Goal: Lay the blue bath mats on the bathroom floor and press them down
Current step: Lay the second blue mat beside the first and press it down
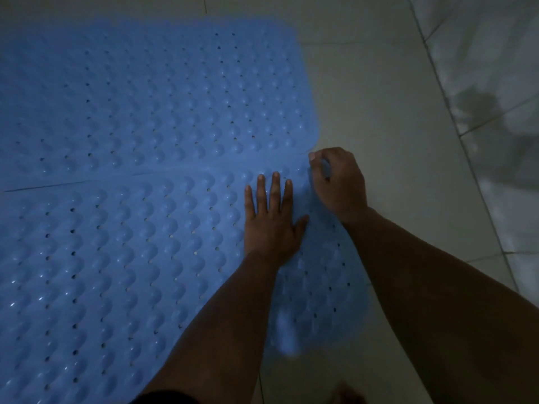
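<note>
Head view: two mats on tile floor, near mat abutting far mat. Your left hand spread flat on near mat; right hand pinching its far right corner. Likely soft, floppy, light rubber; grip edges, press outward.

near mat cut off left, bottom; far mat blurred

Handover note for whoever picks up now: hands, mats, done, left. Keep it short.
Left hand: flat, fingers straight, pressing the near blue mat.
Right hand: fingers curled at that mat's far right corner, apparently pinching the edge.
Far blue mat: flat on the tiled floor, edge to edge with the near one.
Done: both mats laid.
Left: settle that corner, press down the rest.
</note>
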### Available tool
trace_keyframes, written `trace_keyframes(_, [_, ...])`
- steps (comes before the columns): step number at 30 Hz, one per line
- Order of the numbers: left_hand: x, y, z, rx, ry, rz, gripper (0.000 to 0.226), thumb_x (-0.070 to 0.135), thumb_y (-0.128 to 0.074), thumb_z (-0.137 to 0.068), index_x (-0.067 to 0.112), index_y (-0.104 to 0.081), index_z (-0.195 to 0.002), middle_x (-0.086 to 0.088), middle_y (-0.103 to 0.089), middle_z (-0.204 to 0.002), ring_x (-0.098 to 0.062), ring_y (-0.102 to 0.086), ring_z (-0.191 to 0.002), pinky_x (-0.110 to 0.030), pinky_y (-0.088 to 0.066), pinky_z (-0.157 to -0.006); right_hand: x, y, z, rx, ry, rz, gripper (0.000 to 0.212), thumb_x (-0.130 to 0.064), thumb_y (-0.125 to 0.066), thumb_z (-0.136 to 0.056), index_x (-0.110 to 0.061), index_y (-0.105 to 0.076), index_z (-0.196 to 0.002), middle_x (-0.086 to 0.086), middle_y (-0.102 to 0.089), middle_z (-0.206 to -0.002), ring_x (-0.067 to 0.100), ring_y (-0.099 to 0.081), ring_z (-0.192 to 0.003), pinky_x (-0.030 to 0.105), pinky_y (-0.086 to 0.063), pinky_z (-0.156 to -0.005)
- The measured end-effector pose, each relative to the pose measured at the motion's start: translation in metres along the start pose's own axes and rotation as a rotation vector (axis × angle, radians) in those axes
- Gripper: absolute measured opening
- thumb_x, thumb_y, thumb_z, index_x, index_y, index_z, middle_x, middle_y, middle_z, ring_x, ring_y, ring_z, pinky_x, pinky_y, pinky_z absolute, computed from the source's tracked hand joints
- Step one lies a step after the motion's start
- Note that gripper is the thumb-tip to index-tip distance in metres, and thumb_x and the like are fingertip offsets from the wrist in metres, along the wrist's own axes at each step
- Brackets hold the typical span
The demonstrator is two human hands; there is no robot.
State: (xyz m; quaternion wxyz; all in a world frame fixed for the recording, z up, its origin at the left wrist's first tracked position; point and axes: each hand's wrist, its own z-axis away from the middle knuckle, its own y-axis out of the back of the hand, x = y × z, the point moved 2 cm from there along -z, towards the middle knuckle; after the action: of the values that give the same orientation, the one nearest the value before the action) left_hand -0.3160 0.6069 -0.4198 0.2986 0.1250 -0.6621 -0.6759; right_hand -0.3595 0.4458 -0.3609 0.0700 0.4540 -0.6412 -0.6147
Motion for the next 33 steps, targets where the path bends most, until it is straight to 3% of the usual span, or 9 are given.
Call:
trace_keyframes(8, [0.005, -0.004, -0.004, -0.041, -0.016, -0.019, 0.080, 0.063, -0.021, -0.105, 0.013, -0.006, -0.165, -0.015, 0.004, -0.173, -0.042, 0.012, -0.158, -0.064, 0.001, -0.125, 0.023, -0.001, -0.001, -0.014, 0.008, -0.043, 0.035, -0.045, -0.053, -0.100, -0.015, -0.068, -0.092, 0.002, -0.069, -0.099, 0.028, -0.061, -0.096, 0.031, -0.045, -0.080])
trace_keyframes(13, [-0.003, 0.009, -0.009, -0.229, -0.014, 0.065, 0.088, 0.069, -0.026, -0.101, 0.017, 0.004, -0.165, -0.011, 0.017, -0.172, -0.040, 0.022, -0.156, -0.062, 0.013, -0.124, 0.011, 0.012, 0.001, -0.112, -0.013, -0.082, 0.042, -0.055, -0.048, -0.098, -0.019, -0.068, -0.089, 0.000, -0.070, -0.097, 0.027, -0.064, -0.097, 0.039, -0.054, -0.081])
trace_keyframes(15, [-0.010, 0.029, -0.017, -0.294, -0.006, 0.221, 0.084, 0.069, -0.029, -0.101, 0.020, -0.006, -0.166, -0.008, 0.009, -0.174, -0.035, 0.015, -0.158, -0.056, 0.011, -0.126, -0.003, 0.015, 0.004, -0.142, -0.011, -0.072, 0.041, -0.054, -0.048, -0.097, -0.020, -0.069, -0.090, 0.000, -0.070, -0.099, 0.027, -0.065, -0.099, 0.040, -0.054, -0.083])
trace_keyframes(18, [-0.035, 0.063, -0.016, -0.133, 0.075, 0.593, 0.072, 0.065, -0.037, -0.098, 0.020, -0.048, -0.153, -0.008, -0.043, -0.161, -0.031, -0.031, -0.153, -0.043, -0.021, -0.125, -0.028, 0.011, 0.021, -0.206, 0.007, -0.021, 0.046, -0.055, -0.041, -0.096, -0.020, -0.071, -0.098, 0.003, -0.070, -0.105, 0.029, -0.064, -0.104, 0.042, -0.053, -0.088])
trace_keyframes(21, [-0.066, 0.075, 0.004, 0.135, 0.096, 0.570, 0.058, 0.055, -0.041, -0.095, 0.019, -0.068, -0.132, -0.005, -0.068, -0.133, -0.034, -0.052, -0.135, -0.051, -0.045, -0.109, -0.055, -0.008, 0.050, -0.261, 0.075, -0.015, 0.051, -0.052, -0.037, -0.095, -0.016, -0.072, -0.105, 0.009, -0.070, -0.110, 0.035, -0.064, -0.111, 0.043, -0.051, -0.094])
trace_keyframes(23, [-0.087, 0.079, 0.019, 0.219, 0.120, 0.464, 0.043, 0.042, -0.050, -0.096, 0.019, -0.070, -0.126, -0.005, -0.071, -0.126, -0.036, -0.055, -0.131, -0.053, -0.050, -0.101, -0.075, -0.029, 0.072, -0.330, 0.119, 0.037, 0.049, -0.045, -0.043, -0.099, -0.013, -0.067, -0.128, 0.014, -0.061, -0.138, 0.035, -0.051, -0.137, 0.048, -0.041, -0.113])
trace_keyframes(26, [-0.112, 0.087, 0.035, 0.260, 0.162, 0.379, 0.038, 0.034, -0.053, -0.095, 0.018, -0.071, -0.124, -0.005, -0.071, -0.125, -0.036, -0.054, -0.134, -0.052, -0.048, -0.099, -0.095, -0.058, 0.104, -0.487, 0.134, 0.182, 0.070, -0.053, -0.032, -0.102, -0.014, -0.028, -0.160, 0.011, -0.017, -0.169, 0.028, -0.006, -0.158, 0.055, -0.009, -0.127])
trace_keyframes(28, [-0.126, 0.087, 0.043, 0.276, 0.183, 0.363, 0.036, 0.032, -0.054, -0.096, 0.018, -0.070, -0.125, -0.005, -0.070, -0.126, -0.036, -0.052, -0.136, -0.052, -0.046, -0.100, -0.097, -0.068, 0.119, -0.473, 0.159, 0.257, 0.079, -0.061, -0.024, -0.101, -0.011, -0.020, -0.161, 0.014, -0.011, -0.170, 0.030, -0.002, -0.158, 0.057, -0.007, -0.126])
trace_keyframes(33, [-0.150, 0.082, 0.053, 0.296, 0.182, 0.286, 0.035, 0.030, -0.052, -0.094, 0.020, -0.070, -0.123, -0.005, -0.068, -0.128, -0.036, -0.050, -0.139, -0.053, -0.047, -0.099, -0.099, -0.078, 0.127, -0.350, 0.178, 0.343, 0.083, -0.066, -0.024, -0.101, -0.008, -0.024, -0.160, 0.016, -0.016, -0.169, 0.031, -0.009, -0.158, 0.058, -0.013, -0.125])
